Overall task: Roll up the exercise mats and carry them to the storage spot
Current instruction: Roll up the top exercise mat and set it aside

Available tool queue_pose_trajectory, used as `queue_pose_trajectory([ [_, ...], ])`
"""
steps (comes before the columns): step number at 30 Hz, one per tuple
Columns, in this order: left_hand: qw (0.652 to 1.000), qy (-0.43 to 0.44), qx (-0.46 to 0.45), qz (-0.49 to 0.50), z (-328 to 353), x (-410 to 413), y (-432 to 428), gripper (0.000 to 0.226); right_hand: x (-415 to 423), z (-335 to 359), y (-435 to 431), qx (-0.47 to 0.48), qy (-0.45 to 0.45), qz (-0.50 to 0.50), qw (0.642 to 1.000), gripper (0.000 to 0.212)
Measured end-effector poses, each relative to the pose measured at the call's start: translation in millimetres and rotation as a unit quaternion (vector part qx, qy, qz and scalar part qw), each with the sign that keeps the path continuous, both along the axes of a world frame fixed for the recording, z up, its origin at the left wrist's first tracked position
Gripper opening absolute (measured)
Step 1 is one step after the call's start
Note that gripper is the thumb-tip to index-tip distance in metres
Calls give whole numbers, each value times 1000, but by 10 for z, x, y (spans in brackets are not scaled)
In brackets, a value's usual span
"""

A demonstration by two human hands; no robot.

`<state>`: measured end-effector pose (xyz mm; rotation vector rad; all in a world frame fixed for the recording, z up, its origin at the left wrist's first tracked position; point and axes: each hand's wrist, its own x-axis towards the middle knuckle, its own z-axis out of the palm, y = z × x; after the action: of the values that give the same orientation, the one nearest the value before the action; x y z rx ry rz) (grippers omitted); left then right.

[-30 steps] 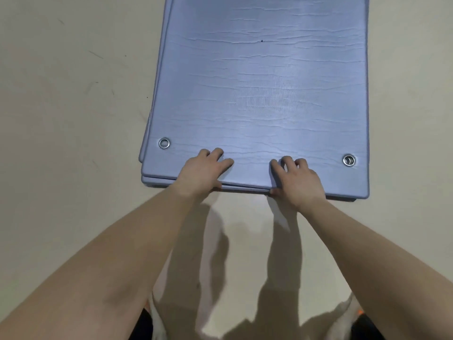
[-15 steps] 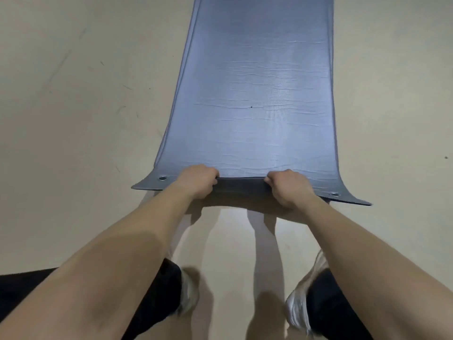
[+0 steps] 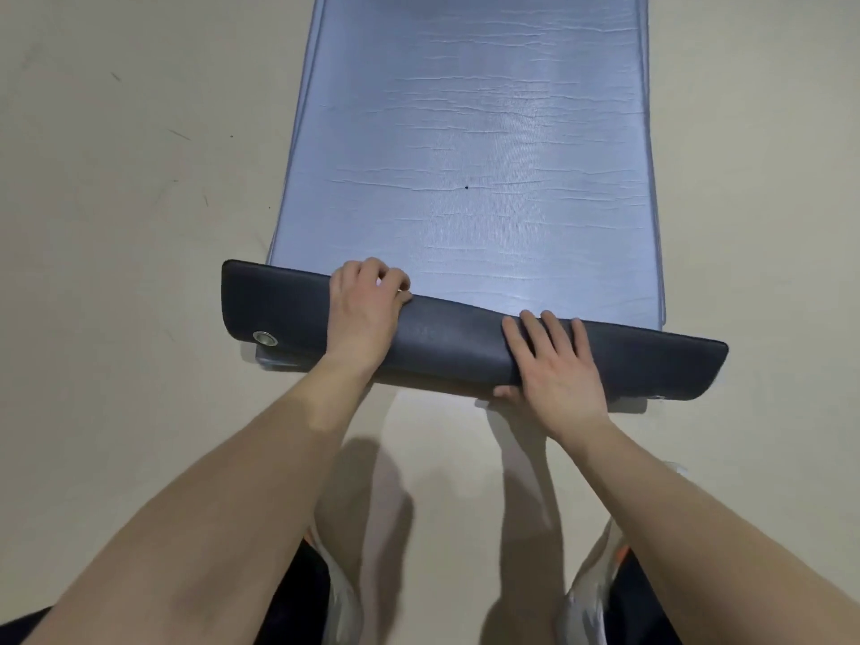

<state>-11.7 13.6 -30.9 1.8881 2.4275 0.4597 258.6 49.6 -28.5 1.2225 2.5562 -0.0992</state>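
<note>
Where folded over, mat [image 3: 465,132] shows dark underside | top blue, creased

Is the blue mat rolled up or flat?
The mat is mostly flat: only its near end is curled over, dark side up, under the left hand and right hand.
</note>
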Motion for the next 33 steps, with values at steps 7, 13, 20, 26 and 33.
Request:
queue_pose_trajectory([
  [7, 950, 118, -258, -134, -187, -181, -740, 95, -18, -202, 3, -46, 37, 17, 998, 81],
  [13, 967, -36, -239, -82, -177, -157, -748, 72, -7, -191, -42, -38, 28, -28, 998, 71],
  [20, 935, -59, -336, -97, 239, -206, -581, 45, 73, 259, 234, -179, -16, -42, 983, 65],
  [26, 903, -88, -415, -68, 141, -279, -168, 37, -14, 214, 395, -250, -13, -90, 964, 59],
  [33, 950, 16, -310, 3, -76, -189, 65, 47, -75, 60, 716, -224, 10, -100, 970, 61],
])
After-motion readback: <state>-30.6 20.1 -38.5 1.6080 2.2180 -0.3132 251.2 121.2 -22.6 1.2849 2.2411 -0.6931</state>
